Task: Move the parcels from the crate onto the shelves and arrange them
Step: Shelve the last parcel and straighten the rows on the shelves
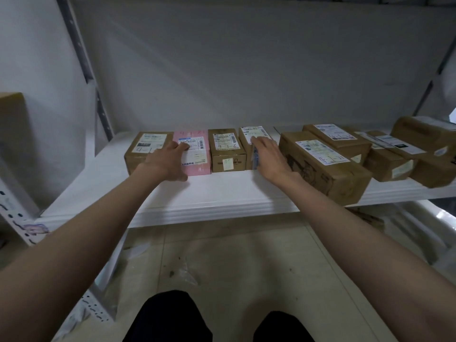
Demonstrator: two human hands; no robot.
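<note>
A row of parcels stands on the white shelf [222, 193]: a brown box [143, 149] at the left, a pink box [196, 154], a brown box marked 4-1-6 [225, 150] and a narrow brown box [249, 141]. My left hand [165, 160] reaches over the seam between the left brown box and the pink box, fingers on the pink box's label and thumb down at its front. On the narrow brown box rests my right hand [267, 156], fingers stretched over its top and right side. A larger slanted brown box [325, 166] lies just right of that hand. The crate is out of view.
Several more brown parcels [394, 154] are piled unevenly at the shelf's right end. Grey uprights [98, 99] frame the shelf against a white wall. Another cardboard box [12, 134] stands far left. Below are a tiled floor and my dark-clad knees [167, 317].
</note>
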